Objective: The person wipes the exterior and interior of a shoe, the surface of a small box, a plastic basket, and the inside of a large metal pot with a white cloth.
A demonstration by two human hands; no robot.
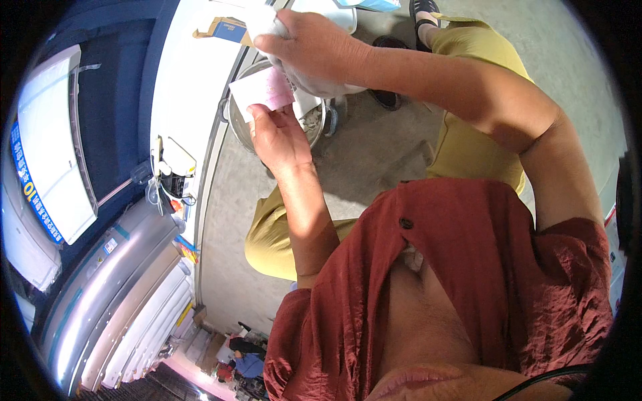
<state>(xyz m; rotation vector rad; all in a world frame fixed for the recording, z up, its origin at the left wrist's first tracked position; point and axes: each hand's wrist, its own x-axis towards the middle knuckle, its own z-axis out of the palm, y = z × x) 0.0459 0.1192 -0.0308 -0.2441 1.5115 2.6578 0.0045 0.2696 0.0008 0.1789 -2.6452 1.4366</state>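
My left hand holds a pink-and-white sheet, which looks like paper, by its lower edge, thumb in front. My right hand, above and to the right of it, is closed on a bunched white cloth or bag; part of the white material hangs below the palm. Beneath both hands stands a round metal basin with whitish pieces inside, partly hidden by the sheet and my left hand. What exactly the white material is, I cannot tell.
A blue-and-brown cardboard box and a clear plastic tub lie beyond the basin. A white counter runs along the left, with wall air conditioners past it. Dark shoes rest on the concrete floor.
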